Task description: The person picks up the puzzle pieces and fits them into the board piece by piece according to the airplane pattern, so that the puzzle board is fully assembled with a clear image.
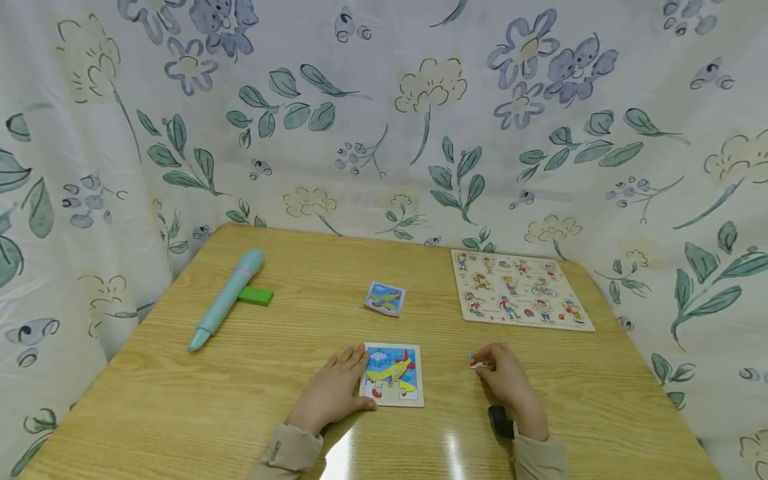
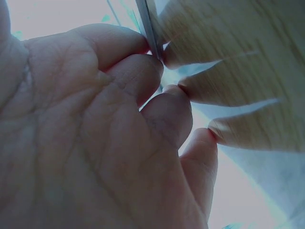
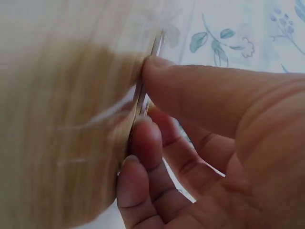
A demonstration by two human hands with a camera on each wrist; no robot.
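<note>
A small framed jigsaw puzzle (image 1: 393, 360) showing a yellow airplane lies flat on the table, with bare gaps along its lower part. My left hand (image 1: 336, 389) rests at its left side, fingers extended along that edge and thumb at the lower left corner. In the left wrist view, fingertips (image 2: 151, 71) touch the thin board edge. To the right of the puzzle, my right hand (image 1: 507, 377) pinches a small colored puzzle piece (image 1: 478, 363) close over the table. The right wrist view shows the piece edge-on (image 3: 156, 47) at the thumb, its picture side mostly hidden.
Behind the puzzle lies a small airplane picture card (image 1: 386, 299). A large board with printed children (image 1: 522, 290) is at the back right. On the left, a turquoise pen-shaped stick (image 1: 228, 300) lies beside a green block (image 1: 256, 295). A floral curtain (image 1: 372, 133) hangs behind the table.
</note>
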